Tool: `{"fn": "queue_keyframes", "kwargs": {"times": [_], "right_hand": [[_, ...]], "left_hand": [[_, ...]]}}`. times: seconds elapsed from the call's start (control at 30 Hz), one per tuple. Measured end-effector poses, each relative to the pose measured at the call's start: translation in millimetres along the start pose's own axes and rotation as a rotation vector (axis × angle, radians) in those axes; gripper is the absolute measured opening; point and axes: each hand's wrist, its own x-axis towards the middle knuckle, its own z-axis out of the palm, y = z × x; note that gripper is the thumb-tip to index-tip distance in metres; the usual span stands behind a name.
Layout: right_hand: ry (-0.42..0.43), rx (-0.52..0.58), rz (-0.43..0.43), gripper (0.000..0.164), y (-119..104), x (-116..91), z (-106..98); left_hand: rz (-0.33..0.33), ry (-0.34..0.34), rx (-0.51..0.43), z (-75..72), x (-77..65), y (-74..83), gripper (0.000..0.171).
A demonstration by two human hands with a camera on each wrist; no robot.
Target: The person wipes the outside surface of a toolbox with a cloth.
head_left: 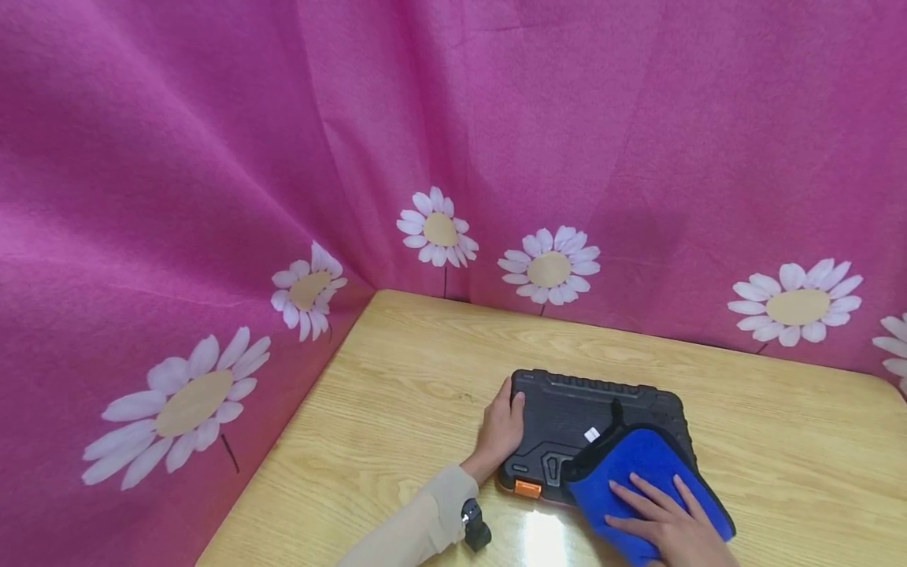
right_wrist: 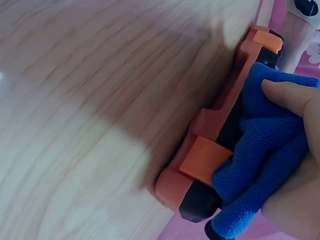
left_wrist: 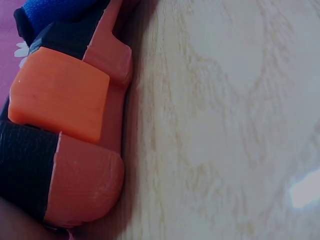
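A black hard plastic case with a reddish lower half lies flat on the table. My left hand holds its left side, thumb on the lid's edge. A blue cloth with black edging covers the lid's front right part, a small white tag on it. On the cloth my right hand rests with fingers spread and straight. In the right wrist view the cloth is creased under the thumb. An orange latch on the case's front fills much of the left wrist view.
The light wood table reaches back to a pink curtain printed with white daisies, which also runs along the left side. A black wrist device sits on the left sleeve. Bright light reflects off the table near the front.
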Motion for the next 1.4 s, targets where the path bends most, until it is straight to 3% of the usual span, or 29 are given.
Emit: {"fn": "queue_keyframes", "kwargs": {"times": [0.4,0.8,1.13,1.4], "right_hand": [[0.017,-0.018,0.018,0.077,7.2,-6.4,1.9],[0.104,-0.054,-0.026,0.065,17.4,-17.0,9.0],[0.278,-0.124,-0.118,0.057,28.8,-23.7,15.4],[0.285,-0.139,-0.142,0.054,39.6,-30.1,17.6]], "left_hand": [[0.005,0.0,0.0,0.8,0.8,-2.0,0.052],[-0.005,-0.001,0.001,0.9,-1.2,-1.5,0.052],[-0.02,-0.011,-0.004,0.5,-0.4,-0.5,0.052],[-0.017,-0.013,-0.001,-0.4,-0.3,1.0,0.053]]}}
